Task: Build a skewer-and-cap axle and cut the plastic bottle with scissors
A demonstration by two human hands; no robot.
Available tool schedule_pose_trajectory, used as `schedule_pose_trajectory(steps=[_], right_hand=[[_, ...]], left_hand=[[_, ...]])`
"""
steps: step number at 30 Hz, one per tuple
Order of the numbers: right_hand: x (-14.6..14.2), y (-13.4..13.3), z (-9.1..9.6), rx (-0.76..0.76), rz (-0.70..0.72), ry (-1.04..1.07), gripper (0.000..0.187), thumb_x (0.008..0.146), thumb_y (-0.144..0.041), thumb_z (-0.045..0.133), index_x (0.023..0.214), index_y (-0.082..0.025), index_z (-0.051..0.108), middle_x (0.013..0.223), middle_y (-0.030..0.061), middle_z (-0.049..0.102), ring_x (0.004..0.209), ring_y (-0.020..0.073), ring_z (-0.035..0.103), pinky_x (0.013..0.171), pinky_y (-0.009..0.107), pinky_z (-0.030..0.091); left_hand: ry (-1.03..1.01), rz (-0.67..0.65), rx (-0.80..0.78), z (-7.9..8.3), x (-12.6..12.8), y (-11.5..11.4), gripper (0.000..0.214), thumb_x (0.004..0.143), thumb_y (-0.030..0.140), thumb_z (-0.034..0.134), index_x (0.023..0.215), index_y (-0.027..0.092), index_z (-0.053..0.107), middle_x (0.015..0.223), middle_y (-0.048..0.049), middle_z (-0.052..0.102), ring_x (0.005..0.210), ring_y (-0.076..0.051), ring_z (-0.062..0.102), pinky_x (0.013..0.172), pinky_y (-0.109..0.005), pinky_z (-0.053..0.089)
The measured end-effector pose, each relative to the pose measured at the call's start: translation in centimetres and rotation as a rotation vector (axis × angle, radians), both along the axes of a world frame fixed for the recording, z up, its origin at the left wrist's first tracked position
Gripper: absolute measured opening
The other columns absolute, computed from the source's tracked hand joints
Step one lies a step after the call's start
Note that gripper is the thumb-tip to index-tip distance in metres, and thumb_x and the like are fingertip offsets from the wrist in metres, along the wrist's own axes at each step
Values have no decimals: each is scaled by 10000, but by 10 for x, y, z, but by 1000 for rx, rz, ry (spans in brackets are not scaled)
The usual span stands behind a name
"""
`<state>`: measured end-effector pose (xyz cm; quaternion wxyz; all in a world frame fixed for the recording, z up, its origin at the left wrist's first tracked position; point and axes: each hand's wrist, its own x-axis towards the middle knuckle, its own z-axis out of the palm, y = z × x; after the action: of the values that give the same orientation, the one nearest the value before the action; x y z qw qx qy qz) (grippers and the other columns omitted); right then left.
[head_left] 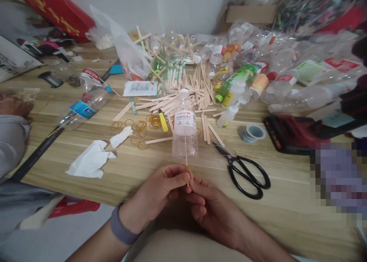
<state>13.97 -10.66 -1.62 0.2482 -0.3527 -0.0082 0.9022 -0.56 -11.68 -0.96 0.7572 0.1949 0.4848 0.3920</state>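
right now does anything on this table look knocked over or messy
A clear bottle lies on its side at the left, unlike the upright bottle beyond the thin stick pinched by left hand and right hand. Craft sticks and rubber bands lie strewn.

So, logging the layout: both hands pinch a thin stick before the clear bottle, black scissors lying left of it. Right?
No: in the head view the black scissors lie right of the clear bottle, not left. The left hand and right hand do pinch the thin stick.

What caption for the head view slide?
Left hand and right hand pinch a thin stick near a clear bottle; scissors lie alongside.
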Motion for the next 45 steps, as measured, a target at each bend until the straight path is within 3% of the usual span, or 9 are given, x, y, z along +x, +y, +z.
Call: schedule_pose_trajectory(steps=[7, 11, 17, 21, 24, 28, 32, 39, 45], right_hand=[[0, 0, -1, -42, -77, -22, 385, 513, -225, 939, 657, -132, 594, 542, -82, 461, 413, -2, 244, 331, 93, 226], [6, -4, -11, 74, -158, 44, 338, 615, -244, 899, 692, -146, 584, 573, -80, 444, 447, 18, 255, 366, 111, 248], [18, -12, -21, 242, 7, 239, 205, 796, -300, 755, 736, -185, 596, 471, -96, 294, 441, 62, 166, 396, 132, 249], [21, -3, -14, 287, -54, 269, 220, 790, -330, 727, 711, -206, 562, 428, -102, 241, 429, 82, 132, 373, 139, 219], [25, 13, -5, 450, 121, -25, 414, 812, -481, 649, 569, -202, 464, 388, -91, 244, 385, 74, 151, 350, 176, 180], [32, 35, 6, 961, 535, -701, 411, 844, -394, 569, 497, -174, 541, 365, -34, 407, 353, 67, 322, 390, 208, 217], [34, 49, 12, 1165, 826, -851, 430, 847, -287, 533, 436, -177, 474, 375, -9, 493, 330, 58, 349, 359, 204, 207], [29, 62, 14, 872, 900, -588, 318, 874, -347, 473, 687, -169, 657, 463, -8, 604, 293, 63, 384, 315, 164, 288], [36, 64, 11, 968, 945, -601, 410, 808, -467, 660, 549, -150, 639, 399, -14, 523, 306, 43, 344, 309, 152, 239]], left_hand=[[-4, 46, -14, -2, 10, 0, 436, 574, 470, 876, 741, 139, 646, 658, 4, 625, 633, -100, 577, 574, -200, 384], [62, 148, 41, 1, 16, 1, 433, 600, 477, 854, 744, 137, 628, 656, 35, 566, 544, -47, 449, 499, -177, 292], [116, 128, 81, 4, 18, 2, 392, 672, 476, 783, 715, 144, 577, 542, 83, 437, 455, -31, 285, 442, -201, 184], [147, 109, 63, 2, 19, 2, 392, 666, 473, 773, 751, 155, 560, 573, 89, 445, 453, -28, 303, 439, -199, 191], [177, 101, 65, 2, 18, 0, 372, 689, 466, 745, 772, 157, 555, 614, 78, 482, 456, -26, 323, 448, -201, 204], [206, 91, 72, 2, 17, -3, 346, 706, 450, 724, 777, 165, 539, 656, 60, 539, 449, -25, 327, 451, -210, 206], [198, 95, 60, -1, 17, -5, 345, 697, 440, 738, 750, 170, 528, 645, 58, 545, 454, -32, 339, 451, -213, 208], [114, 130, 38, 2, 15, -6, 345, 666, 416, 768, 714, 163, 538, 637, 48, 554, 461, -28, 323, 458, -210, 190], [106, 121, 15, 4, 15, -6, 359, 641, 418, 788, 700, 165, 541, 621, 50, 557, 466, -34, 318, 471, -218, 181]])
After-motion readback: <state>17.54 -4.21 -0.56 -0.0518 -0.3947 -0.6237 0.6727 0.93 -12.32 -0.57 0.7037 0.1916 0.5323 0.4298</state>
